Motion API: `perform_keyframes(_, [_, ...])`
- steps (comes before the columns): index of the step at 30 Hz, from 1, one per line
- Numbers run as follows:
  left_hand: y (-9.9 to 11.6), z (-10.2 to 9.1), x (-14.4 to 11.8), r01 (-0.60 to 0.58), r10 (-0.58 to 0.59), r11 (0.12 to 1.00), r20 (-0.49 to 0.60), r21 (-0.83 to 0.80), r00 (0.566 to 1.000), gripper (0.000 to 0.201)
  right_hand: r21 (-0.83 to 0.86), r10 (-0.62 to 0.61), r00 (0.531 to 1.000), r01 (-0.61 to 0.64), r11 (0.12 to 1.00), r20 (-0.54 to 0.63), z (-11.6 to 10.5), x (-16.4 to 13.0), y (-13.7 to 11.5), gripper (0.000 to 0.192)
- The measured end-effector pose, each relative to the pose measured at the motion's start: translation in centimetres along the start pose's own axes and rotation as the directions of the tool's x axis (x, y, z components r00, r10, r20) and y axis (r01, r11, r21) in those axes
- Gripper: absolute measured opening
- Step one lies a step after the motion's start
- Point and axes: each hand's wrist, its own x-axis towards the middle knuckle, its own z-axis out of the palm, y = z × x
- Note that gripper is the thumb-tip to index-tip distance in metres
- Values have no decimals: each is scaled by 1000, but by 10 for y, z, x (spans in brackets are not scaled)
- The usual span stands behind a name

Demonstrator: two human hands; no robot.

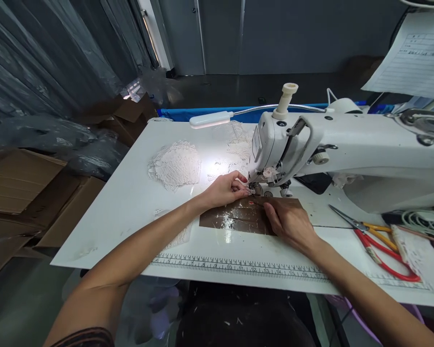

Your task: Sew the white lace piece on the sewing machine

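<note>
At the far left, brown cardboard boxes (18, 193) sit beside the white sewing table (123, 202), under dark plastic sheeting. On the table, at about ten o'clock from the hands, lies a heap of white lace (174, 165), lit by the small gooseneck lamp (210, 119) above it. The left hand (224, 189) reaches in from seven o'clock, its fingertips pressed together, pinching a small piece of lace trim (250, 191) just in front of the presser foot (255, 187) of the white sewing machine (347, 144). A brown glossy patch (235, 217) lies flat on the table below the needle, at six o'clock from the foot. The right hand (288, 219) rests on the patch's right part, fingers flat and close together, index finger pointing toward the foot; it grips nothing. A printed ruler strip (238, 266) runs along the table's near edge. At three o'clock from the right hand lie scissors (376, 238) with red and orange handles, with more white lace (419, 255) just beyond them.
</note>
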Motion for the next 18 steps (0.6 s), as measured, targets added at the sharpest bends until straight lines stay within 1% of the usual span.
perform_keyframes(2, [-2,-3,1,50,-48,995,22,-91,999,28,-81,18,1000,-19,997,-8,3,11,-2,49])
perform_keyframes(4, [-5,-5,3,91,-86,983,36,-158,996,32,-154,63,997,-67,986,-36,7,18,-4,54])
perform_keyframes(6, [-7,-6,5,119,-112,973,45,-197,993,32,-196,94,994,-104,975,-60,10,23,-7,57])
perform_keyframes(8, [-9,-7,6,133,-125,966,49,-221,991,31,-219,101,992,-114,969,-70,12,25,-10,58])
perform_keyframes(13, [-10,-8,7,158,-146,959,68,-235,987,33,-277,91,994,-103,955,-59,12,32,-15,46])
perform_keyframes(18, [-7,-8,8,170,-162,960,54,-224,985,34,-235,76,995,-90,968,-69,12,37,-12,39])
